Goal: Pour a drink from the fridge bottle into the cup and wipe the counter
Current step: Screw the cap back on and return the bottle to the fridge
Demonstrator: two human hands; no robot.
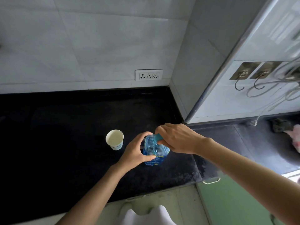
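Blue plastic caught what light there was: the bottle (pixel 155 151) stood upright on the black counter (pixel 65 143), its long axis vertical and pointing almost straight up at the camera. The left hand (pixel 136 153) was wrapped around the bottle's left side, thumb and fingers closed on the body to steady it. The right hand (pixel 177 138) came in from the right and over the top, its fingertips pinched on the teal cap (pixel 157 137), so the cap sat directly under that hand. By the look of it, the step in hand was unscrewing, though whether the cap was already loose could not be told.

The cup (pixel 114 139), white paper, stood open-mouthed on the counter to the left of the bottle and a little farther back, near the left hand but apart from it. It looked empty, though the dim light left that uncertain. The pour would therefore have to tip leftward, across the left hand's side, which made that hand the nearer one to the cup. No cloth could be made out on the counter.
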